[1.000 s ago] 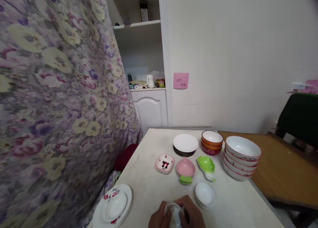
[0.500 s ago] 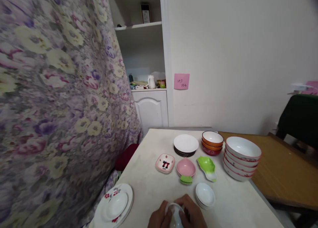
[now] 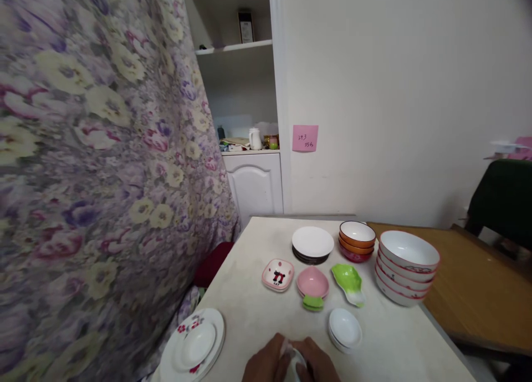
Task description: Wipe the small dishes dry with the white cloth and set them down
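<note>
At the bottom edge, my left hand (image 3: 264,362) and my right hand (image 3: 318,362) are both wrapped round a small white bowl (image 3: 294,361) just above the pale table (image 3: 249,293). Most of the bowl is hidden by my fingers and the frame edge. A stack of small white saucers (image 3: 344,329) sits just right of my hands. To my left lies a floral plate stack with a white dish on top (image 3: 193,346).
Farther back stand a pink square dish (image 3: 277,274), a pink peach-shaped dish (image 3: 312,285), a green leaf dish (image 3: 349,282), a white plate on dark plates (image 3: 312,243), orange bowls (image 3: 356,239) and red-rimmed white bowls (image 3: 407,265). A floral curtain (image 3: 95,177) hangs at left; a wooden table (image 3: 469,293) adjoins at right.
My hands and the white bowl have dropped lower in the frame, so less of the bowl shows. The view has shifted slightly left. The dishes on the table have not moved.
</note>
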Action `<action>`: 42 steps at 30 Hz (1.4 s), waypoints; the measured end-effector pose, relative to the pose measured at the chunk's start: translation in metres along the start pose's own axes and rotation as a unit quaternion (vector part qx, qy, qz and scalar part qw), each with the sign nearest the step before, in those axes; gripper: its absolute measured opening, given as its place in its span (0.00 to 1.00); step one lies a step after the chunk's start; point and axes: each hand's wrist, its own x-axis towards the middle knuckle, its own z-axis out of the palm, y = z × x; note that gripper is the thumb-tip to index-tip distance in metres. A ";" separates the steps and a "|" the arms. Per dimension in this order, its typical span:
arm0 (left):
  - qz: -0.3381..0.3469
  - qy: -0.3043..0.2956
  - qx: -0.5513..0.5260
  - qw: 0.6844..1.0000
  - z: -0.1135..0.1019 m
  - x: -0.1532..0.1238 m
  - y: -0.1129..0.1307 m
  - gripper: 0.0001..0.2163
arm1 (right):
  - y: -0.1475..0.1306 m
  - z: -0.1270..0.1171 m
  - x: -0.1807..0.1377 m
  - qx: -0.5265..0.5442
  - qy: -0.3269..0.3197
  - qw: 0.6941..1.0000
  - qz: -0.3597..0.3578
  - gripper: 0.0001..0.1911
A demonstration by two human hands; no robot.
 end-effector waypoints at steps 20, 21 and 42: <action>0.041 -0.046 0.053 0.997 0.021 0.011 -0.032 0.30 | 0.017 0.018 -0.007 0.123 0.004 0.982 0.142 0.22; 0.037 -0.057 0.072 0.995 0.021 0.013 -0.031 0.30 | 0.016 0.018 -0.007 0.134 0.002 0.981 0.143 0.22; 0.031 0.030 0.059 0.997 0.019 0.024 -0.018 0.16 | 0.010 0.007 -0.004 0.171 -0.026 0.968 0.182 0.24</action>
